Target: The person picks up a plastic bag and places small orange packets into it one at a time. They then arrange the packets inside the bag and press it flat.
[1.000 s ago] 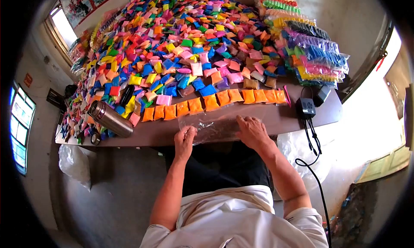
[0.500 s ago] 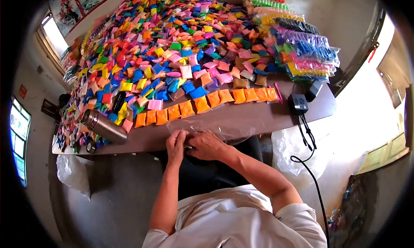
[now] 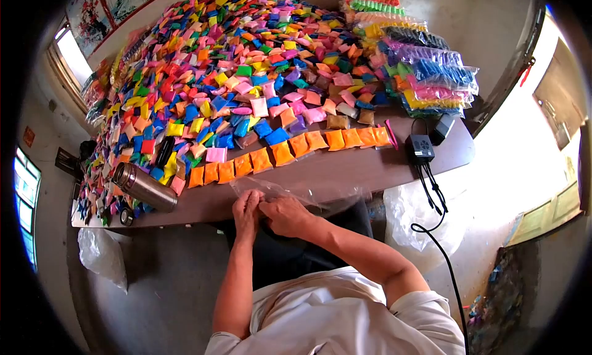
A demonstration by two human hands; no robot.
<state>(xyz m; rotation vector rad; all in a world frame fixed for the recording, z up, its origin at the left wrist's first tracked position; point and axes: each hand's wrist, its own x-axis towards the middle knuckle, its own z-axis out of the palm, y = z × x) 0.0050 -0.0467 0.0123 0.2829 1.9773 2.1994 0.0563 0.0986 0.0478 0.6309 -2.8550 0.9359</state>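
Note:
My left hand [image 3: 248, 212] and my right hand [image 3: 285, 215] are close together at the table's front edge. Both are closed on the left end of a long clear plastic bag [image 3: 308, 194], which stretches to the right along the edge. The fingertips are partly hidden, so the exact grip is hard to see. Just beyond the bag, a row of orange packets [image 3: 282, 152] runs across the table, rising to the right. A pink strip [image 3: 391, 135] lies by the row's right end.
A big heap of small coloured packets [image 3: 246, 77] covers the back and left. Bagged packet strips [image 3: 438, 71] are stacked at back right. A steel flask [image 3: 145, 187] lies front left. A black power adapter [image 3: 421, 148] with cables stands right. White plastic bags [image 3: 102, 256] hang below.
My right hand's fingers have closed in nearer to my left at the bag's end. The whole view has shifted slightly, and the row of orange packets is unchanged.

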